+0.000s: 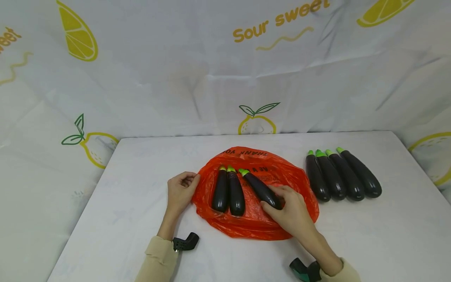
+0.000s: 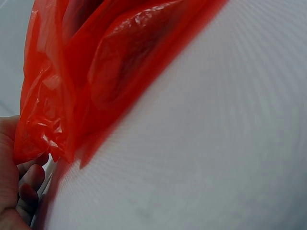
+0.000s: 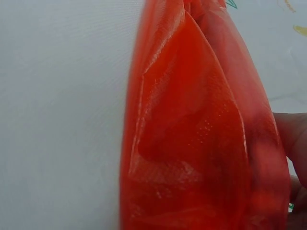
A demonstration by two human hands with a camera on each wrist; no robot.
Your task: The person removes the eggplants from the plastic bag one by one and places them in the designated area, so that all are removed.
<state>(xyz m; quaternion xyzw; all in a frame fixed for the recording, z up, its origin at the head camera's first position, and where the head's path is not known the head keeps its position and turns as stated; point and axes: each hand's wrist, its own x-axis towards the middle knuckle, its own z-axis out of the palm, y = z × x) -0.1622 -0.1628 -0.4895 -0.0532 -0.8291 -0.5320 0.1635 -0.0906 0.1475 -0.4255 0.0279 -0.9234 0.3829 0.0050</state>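
Note:
A red plastic bag (image 1: 253, 228) lies spread open on the table, its rim raised around three eggplants. Two of them, the left eggplant (image 1: 220, 192) and the middle eggplant (image 1: 236, 195), lie side by side. My right hand (image 1: 290, 209) grips the lower end of a third eggplant (image 1: 260, 188), which slants inside the bag. At the bag's left edge my left hand (image 1: 181, 192) pinches the plastic between thumb and fingers. The left wrist view shows that hand (image 2: 9, 177) at the crumpled rim. Red plastic hides most of my right hand (image 3: 295, 143) in the right wrist view.
Several more eggplants (image 1: 338, 176) lie in a row on the white table (image 1: 394, 235), right of the bag. Behind the table hangs a white cloth (image 1: 158, 98) printed with lemons. Black devices are strapped to both wrists.

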